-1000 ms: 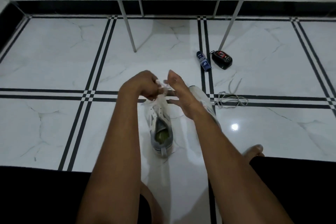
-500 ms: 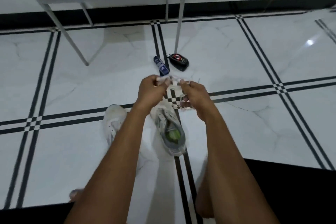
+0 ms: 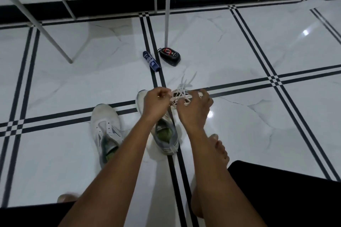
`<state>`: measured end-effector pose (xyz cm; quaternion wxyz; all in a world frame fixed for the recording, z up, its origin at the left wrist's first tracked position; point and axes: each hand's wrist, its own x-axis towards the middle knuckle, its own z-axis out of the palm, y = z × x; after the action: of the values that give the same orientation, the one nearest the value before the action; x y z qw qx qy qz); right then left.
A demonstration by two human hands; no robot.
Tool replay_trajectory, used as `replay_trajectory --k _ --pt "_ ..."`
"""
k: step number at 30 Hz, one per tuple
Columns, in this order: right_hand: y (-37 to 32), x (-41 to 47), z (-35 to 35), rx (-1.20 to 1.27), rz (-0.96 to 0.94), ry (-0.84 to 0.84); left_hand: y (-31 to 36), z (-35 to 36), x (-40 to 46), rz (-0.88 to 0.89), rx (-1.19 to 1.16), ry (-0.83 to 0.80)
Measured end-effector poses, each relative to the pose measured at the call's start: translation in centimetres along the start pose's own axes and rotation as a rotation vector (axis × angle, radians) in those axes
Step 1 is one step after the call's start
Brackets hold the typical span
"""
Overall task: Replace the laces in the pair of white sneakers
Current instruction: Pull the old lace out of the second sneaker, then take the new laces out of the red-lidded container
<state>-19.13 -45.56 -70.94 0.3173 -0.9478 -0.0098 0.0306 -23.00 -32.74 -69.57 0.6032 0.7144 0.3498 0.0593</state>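
Both hands work over the right sneaker [image 3: 166, 134] on the floor [image 3: 239, 134]. The left hand [image 3: 156, 101] pinches the white lace [image 3: 181, 96]; the right hand [image 3: 195, 108] curls around its tangle. The other sneaker [image 3: 105, 127] lies left.

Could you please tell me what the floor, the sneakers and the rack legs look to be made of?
Floor: polished marble-look tile, glossy, reflecting lamps. Sneakers: white knit or mesh fabric, matt, probably with rubber soles. Rack legs: thin painted metal, likely, pale grey.
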Motion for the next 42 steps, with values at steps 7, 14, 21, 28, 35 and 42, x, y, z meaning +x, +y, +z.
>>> replay_trajectory --k 7,14,21,28,35,42 --pt "-3.9 -6.7 4.1 0.074 -0.028 -0.453 -7.5 -8.5 -6.0 -0.119 0.916 0.619" --pt "-6.1 -10.1 6.4 0.023 -0.101 -0.646 -11.0 -11.4 -6.6 -0.207 0.764 0.327" --pt "-6.0 -11.9 6.1 0.143 0.056 -0.585 -10.5 -12.4 -8.3 -0.126 0.577 0.272" --pt "-5.5 -14.8 8.8 0.134 0.028 -0.459 -13.2 -13.8 -8.2 -0.052 0.559 0.219" --pt "-10.1 -16.8 12.6 0.001 -0.03 -0.507 -14.0 -20.4 -5.4 -0.108 0.528 0.255" --pt "-13.0 -18.0 12.3 0.16 -0.067 -0.825 -12.4 -24.5 -6.4 -0.235 0.719 0.312"
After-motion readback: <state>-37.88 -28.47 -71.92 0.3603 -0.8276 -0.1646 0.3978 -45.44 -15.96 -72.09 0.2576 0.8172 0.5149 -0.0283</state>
